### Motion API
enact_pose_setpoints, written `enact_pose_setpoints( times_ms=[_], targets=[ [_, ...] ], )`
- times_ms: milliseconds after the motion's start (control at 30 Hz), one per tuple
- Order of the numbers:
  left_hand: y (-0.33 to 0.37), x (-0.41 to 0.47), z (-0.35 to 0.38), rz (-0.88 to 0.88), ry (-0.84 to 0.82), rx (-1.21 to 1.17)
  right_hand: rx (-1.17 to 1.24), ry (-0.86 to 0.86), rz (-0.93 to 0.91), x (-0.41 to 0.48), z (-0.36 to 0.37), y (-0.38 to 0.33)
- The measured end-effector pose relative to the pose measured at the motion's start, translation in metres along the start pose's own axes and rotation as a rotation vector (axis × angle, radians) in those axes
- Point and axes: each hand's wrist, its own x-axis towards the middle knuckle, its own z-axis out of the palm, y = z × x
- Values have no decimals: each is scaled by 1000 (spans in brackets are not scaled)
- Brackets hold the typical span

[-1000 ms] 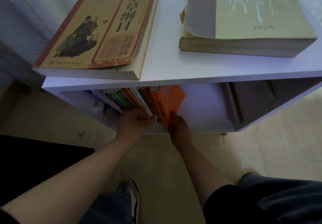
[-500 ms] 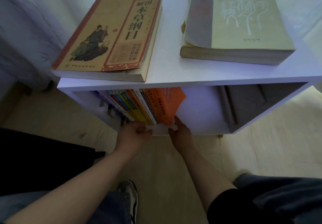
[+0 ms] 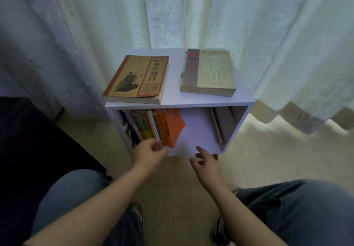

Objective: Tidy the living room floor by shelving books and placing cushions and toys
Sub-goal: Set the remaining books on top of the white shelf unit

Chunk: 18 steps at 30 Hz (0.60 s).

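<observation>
A small white shelf (image 3: 193,102) stands in front of the curtain. Inside it on the left stands a row of several books, ending in an orange book (image 3: 173,126) that leans right. On top lie a tan book with a robed figure (image 3: 138,78) and a thick pale yellow book (image 3: 209,72). My left hand (image 3: 151,150) hovers at the shelf's lower front edge, just below the row, fingers loosely curled and holding nothing. My right hand (image 3: 204,161) is in front of the shelf's lower edge, fingers relaxed and empty.
White curtains (image 3: 191,12) hang behind the shelf and drape onto the light wood floor (image 3: 178,188). A dark piece of furniture (image 3: 28,140) sits at the left. A flat brownish item (image 3: 224,125) leans in the shelf's right side. My knees and shoes fill the bottom.
Both hands have come away from the orange book and drawn back toward me. My head has pulled back and up, so the whole shelf and the curtain show.
</observation>
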Motion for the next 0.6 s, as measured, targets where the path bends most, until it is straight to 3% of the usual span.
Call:
enact_pose_setpoints(
  times_ms=[333, 600],
  targets=[
    [130, -53, -20, 345, -65, -91, 155, 317, -198, -66, -133, -100],
    [252, 0, -10, 467, -110, -134, 239, 386, -298, -13, -239, -176]
  ],
)
